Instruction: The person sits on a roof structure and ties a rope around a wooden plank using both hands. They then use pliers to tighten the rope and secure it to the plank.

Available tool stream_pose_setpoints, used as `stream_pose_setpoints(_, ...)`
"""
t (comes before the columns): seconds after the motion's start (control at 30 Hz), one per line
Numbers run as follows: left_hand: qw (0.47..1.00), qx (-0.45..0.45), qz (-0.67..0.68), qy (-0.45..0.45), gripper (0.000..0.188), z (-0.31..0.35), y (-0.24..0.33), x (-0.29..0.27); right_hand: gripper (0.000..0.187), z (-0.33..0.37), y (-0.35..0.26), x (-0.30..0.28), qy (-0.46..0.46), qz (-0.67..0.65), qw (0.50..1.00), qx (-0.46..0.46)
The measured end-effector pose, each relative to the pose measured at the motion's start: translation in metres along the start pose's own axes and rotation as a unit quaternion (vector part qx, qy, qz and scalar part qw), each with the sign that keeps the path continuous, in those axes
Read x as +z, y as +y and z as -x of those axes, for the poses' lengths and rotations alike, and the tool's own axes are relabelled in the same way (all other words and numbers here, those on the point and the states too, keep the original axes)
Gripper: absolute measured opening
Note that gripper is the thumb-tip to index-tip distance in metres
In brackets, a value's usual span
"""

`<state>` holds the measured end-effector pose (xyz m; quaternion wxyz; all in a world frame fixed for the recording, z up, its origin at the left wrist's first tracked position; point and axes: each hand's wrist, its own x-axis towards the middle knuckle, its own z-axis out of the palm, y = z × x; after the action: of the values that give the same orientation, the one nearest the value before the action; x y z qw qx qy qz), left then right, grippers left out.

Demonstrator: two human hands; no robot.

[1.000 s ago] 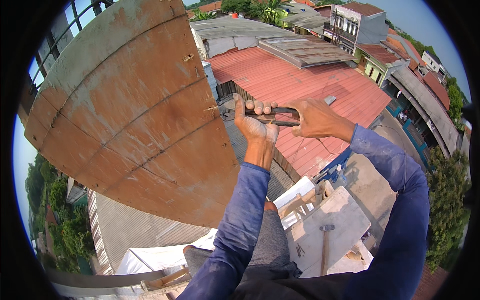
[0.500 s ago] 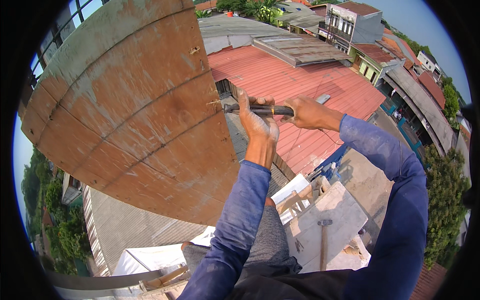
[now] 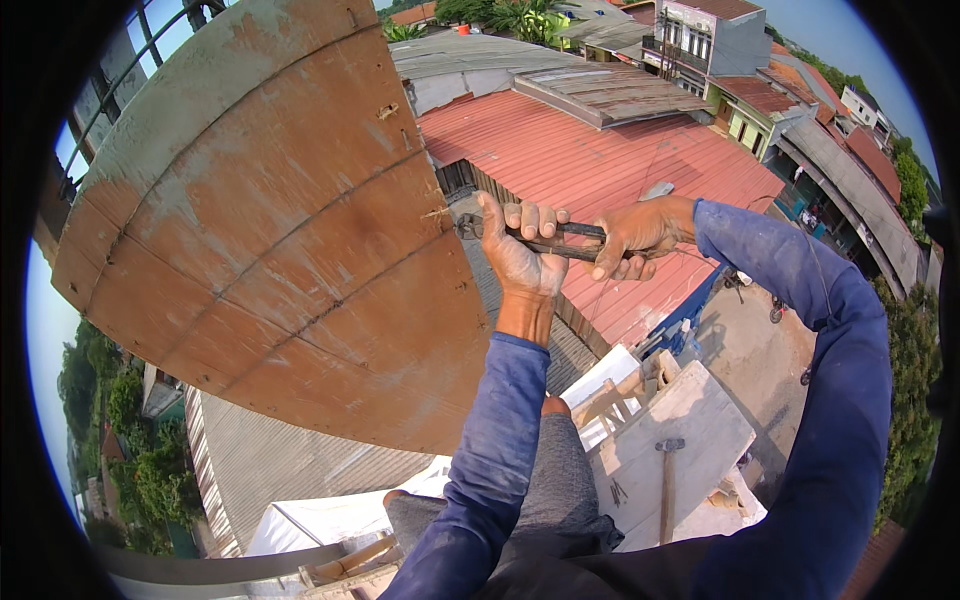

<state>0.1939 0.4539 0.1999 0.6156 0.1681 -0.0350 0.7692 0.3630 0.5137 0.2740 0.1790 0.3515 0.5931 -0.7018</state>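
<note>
A pair of dark metal pincers [image 3: 548,242] lies across both hands, its rounded jaws [image 3: 468,226] close to the right edge of a big curved orange-brown wooden panel [image 3: 270,230]. My left hand [image 3: 522,250] wraps around the handles just behind the jaws, thumb pointing up. The handle ends sit in my right hand [image 3: 640,236], and the two handles look slightly apart. Beside the jaws, a splintered spot [image 3: 436,213] shows on the panel's edge. Whether the jaws grip anything is too small to tell.
Below right, a hammer [image 3: 668,490] and several nails [image 3: 618,494] lie on a pale board [image 3: 700,430]. White sheeting [image 3: 330,520] and wood scraps [image 3: 350,560] are near my legs. Red metal roofing [image 3: 590,150] and a street [image 3: 750,340] stretch far below.
My right hand has shifted lower on the handles with its fingers curled under, and the handles have parted a little. The view has moved slightly, so the scene sits further right.
</note>
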Motion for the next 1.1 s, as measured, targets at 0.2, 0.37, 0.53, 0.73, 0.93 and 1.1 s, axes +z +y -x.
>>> stream_pose_setpoints(0.2, 0.99, 0.042, -0.034, 0.13, 0.051, 0.002, -0.008, 0.023, 0.055, 0.006, 0.016, 0.039, 0.422, 0.496, 0.731, -0.204)
stream_pose_setpoints(0.37, 0.966, 0.053, -0.052, 0.249, 0.048, -0.007, -0.01, 0.034, 0.054, -0.036, 0.046, 0.048, 0.605, 0.593, 0.45, -0.283)
stream_pose_setpoints(0.53, 0.967, 0.046, -0.094, 0.231, 0.04, 0.002, -0.007, 0.029, 0.038, -0.031, 0.043, 0.022, 0.496, 0.556, 0.604, -0.283)
stream_pose_setpoints(0.73, 0.972, 0.006, -0.201, 0.125, 0.043, 0.027, 0.008, 0.008, 0.034, -0.011, 0.021, 0.011, 0.186, 0.166, 0.959, -0.135)
stream_pose_setpoints(0.93, 0.964, -0.036, -0.181, 0.194, 0.034, 0.037, 0.013, 0.002, 0.04, -0.03, 0.072, 0.023, -0.032, -0.143, 0.973, -0.18)
stream_pose_setpoints(1.1, 0.946, 0.018, -0.222, 0.234, 0.032, 0.095, 0.037, -0.003, 0.064, -0.024, 0.119, 0.075, 0.115, -0.036, 0.982, -0.142)
